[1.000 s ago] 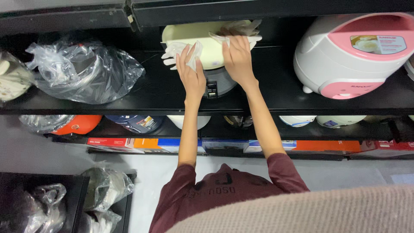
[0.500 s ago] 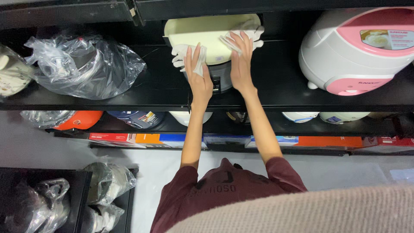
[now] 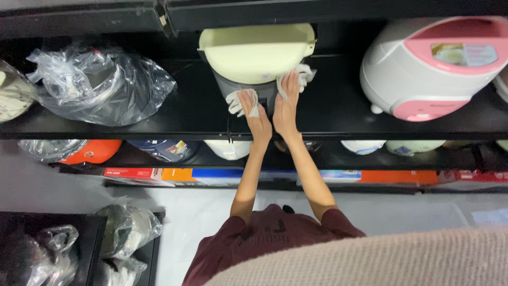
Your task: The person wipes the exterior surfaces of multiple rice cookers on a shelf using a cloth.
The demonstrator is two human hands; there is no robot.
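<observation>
- Two bare hands press white cloths against the grey front wall of a rice cooker [image 3: 256, 58] with a pale yellow-green lid, which stands on the upper black shelf [image 3: 338, 119], roughly in the middle of the view.
- Its lid faces up toward the camera; the lid's straight edge lies across the frame from left to right, and the grey body shows below it on the near side.
- Left hand [image 3: 255, 114]: fingers stretched and close together, flat on a crumpled white cloth [image 3: 235, 102] at the cooker's lower left front; not curled around anything.
- Right hand [image 3: 286, 106]: fingers extended upward, palm flat on a second white cloth [image 3: 302, 77] at the lid's lower right edge; pressing rather than clasping.
- Both forearms reach straight up from a maroon shirt [image 3: 270, 241], wrists almost touching just under the cooker.
- Right of it, well apart on the same shelf, sits a white and pink rice cooker [image 3: 423, 69] with a rectangular picture label on its pink lid.
- At left on that shelf lies a clear plastic bag [image 3: 100, 85] wrapped around a dark item.
- On the shelf below: an orange appliance [image 3: 92, 151] in plastic, a dark blue one [image 3: 166, 149], and white bowls or cooker tops.
- Beneath them runs a row of flat boxes [image 3: 159, 173] with red, orange, blue and white panels.
- More bagged items [image 3: 127, 230] stand at lower left.
</observation>
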